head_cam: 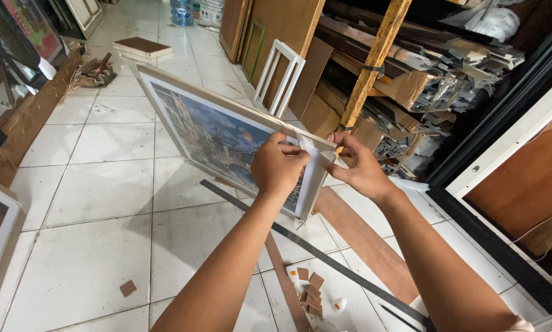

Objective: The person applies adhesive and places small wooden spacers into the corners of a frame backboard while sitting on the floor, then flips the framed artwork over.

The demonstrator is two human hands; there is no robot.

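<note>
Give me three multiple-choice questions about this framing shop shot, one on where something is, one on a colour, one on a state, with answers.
1. Where is the white empty frame?
A. Leaning on brown boards behind the picture
B. Flat on the floor by the left hand
C. Hanging on a wall

2. What colour is the long strip lying on the floor tiles under the arms?
A. Yellow
B. Dark grey
C. Red

3. How is the framed picture held?
A. Lying flat, untouched
B. Tilted up off the floor, with both hands at its near corner
C. Carried overhead

Answers: 1 A, it stands tilted against the boards. 2 B, it runs dark across the white tiles. 3 B, the left hand and right hand pinch a pale strip at the corner.
</note>
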